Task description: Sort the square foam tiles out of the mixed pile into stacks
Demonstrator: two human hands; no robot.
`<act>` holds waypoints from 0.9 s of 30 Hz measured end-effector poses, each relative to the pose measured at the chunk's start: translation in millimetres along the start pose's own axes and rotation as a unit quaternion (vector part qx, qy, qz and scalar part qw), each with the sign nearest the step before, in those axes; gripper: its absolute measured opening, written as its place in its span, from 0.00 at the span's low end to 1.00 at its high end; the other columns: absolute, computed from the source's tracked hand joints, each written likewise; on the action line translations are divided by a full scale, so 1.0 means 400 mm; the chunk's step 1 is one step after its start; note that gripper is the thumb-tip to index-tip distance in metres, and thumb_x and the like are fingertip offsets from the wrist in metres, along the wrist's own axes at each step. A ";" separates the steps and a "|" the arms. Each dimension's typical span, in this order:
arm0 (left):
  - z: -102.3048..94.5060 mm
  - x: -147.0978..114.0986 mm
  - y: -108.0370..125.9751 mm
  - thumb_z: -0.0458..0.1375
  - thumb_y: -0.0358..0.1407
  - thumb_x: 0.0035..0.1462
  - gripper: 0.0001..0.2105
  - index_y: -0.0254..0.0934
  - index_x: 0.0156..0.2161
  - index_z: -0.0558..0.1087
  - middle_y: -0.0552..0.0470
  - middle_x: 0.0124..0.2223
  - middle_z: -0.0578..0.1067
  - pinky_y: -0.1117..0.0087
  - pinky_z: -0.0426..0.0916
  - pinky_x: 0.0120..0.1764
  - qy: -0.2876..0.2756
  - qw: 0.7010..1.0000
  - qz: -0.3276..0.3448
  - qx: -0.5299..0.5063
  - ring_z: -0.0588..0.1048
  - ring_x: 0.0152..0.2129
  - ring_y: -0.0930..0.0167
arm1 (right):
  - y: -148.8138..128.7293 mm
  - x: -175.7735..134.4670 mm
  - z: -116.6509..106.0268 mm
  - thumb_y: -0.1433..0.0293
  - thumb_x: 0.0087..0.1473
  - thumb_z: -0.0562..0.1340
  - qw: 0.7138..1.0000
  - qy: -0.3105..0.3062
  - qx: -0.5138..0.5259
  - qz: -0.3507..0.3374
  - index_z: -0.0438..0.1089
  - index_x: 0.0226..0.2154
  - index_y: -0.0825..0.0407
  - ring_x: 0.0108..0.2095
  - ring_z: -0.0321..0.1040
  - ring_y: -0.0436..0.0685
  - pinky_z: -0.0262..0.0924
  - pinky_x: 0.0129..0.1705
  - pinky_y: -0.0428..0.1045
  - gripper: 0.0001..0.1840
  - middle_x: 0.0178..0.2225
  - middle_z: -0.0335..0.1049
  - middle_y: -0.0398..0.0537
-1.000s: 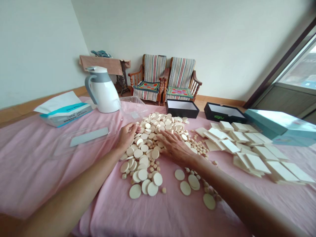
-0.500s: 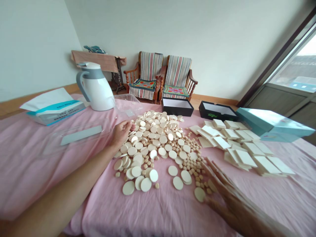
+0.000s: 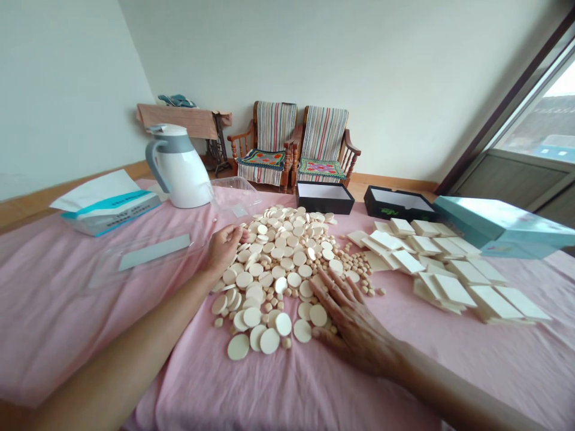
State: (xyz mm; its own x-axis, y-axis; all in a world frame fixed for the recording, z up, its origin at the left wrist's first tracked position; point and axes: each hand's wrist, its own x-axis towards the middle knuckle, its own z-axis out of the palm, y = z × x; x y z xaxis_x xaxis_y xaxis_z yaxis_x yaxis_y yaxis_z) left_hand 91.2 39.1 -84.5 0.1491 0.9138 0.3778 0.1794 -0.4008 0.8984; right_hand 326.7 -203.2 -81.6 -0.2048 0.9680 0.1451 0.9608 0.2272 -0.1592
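A heap of round wooden discs (image 3: 287, 239) and small wooden cubes (image 3: 358, 263) is spread over the pink cloth. My right hand (image 3: 348, 320) lies flat on the near right side of the heap, fingers stretched out over discs and cubes. Against the heap's left edge rests my left hand (image 3: 223, 246), its fingers curled and pressed together; whatever they hold, if anything, is hidden. Several loose discs (image 3: 269, 340) lie at the near side of the heap. Square wooden tiles (image 3: 453, 289) are stacked in rows to the right of my right hand.
Two black box trays (image 3: 324, 206) stand behind the heap, with a pale blue box (image 3: 503, 224) at far right. On the left are a white jug (image 3: 184, 179), a tissue pack (image 3: 112, 209) and a clear plastic lid (image 3: 153, 254). A clear container (image 3: 236, 196) sits beside the jug.
My right hand has swept leftward, pushing discs and cubes closer to the heap. My left hand stays at the heap's left edge. The view has shifted slightly.
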 end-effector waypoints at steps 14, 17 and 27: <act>-0.002 0.000 -0.004 0.56 0.53 0.52 0.22 0.32 0.31 0.73 0.46 0.30 0.77 0.68 0.70 0.33 -0.005 1.000 -0.005 -0.017 0.75 0.26 0.69 | -0.072 0.147 -0.040 0.63 0.59 0.56 0.989 0.147 0.018 -0.018 0.57 0.60 0.53 0.66 0.42 0.66 0.41 0.63 0.67 0.28 0.65 0.50 0.59; -0.009 0.001 -0.006 0.55 0.52 0.53 0.21 0.32 0.32 0.72 0.46 0.32 0.77 0.68 0.71 0.33 0.001 1.000 -0.005 -0.018 0.75 0.26 0.69 | -0.169 0.147 -0.066 0.64 0.61 0.54 0.983 0.090 0.065 -0.150 0.60 0.58 0.51 0.64 0.46 0.62 0.42 0.64 0.63 0.23 0.63 0.55 0.54; -0.029 -0.019 -0.014 0.55 0.51 0.55 0.19 0.33 0.31 0.73 0.47 0.31 0.77 0.67 0.72 0.35 0.006 1.000 0.004 -0.001 0.76 0.29 0.67 | -0.288 0.216 0.018 0.61 0.65 0.47 0.946 0.052 0.003 -0.319 0.67 0.47 0.56 0.62 0.49 0.62 0.42 0.64 0.63 0.21 0.57 0.62 0.55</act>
State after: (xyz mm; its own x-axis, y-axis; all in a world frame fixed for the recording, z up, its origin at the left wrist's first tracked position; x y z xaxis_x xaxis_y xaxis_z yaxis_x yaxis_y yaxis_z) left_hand 77.8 35.2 -89.8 0.1385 0.9113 0.3878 0.1754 -0.4079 0.8960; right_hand 197.2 -145.0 -57.6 -0.7236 0.6174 0.3087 0.6462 0.7631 -0.0114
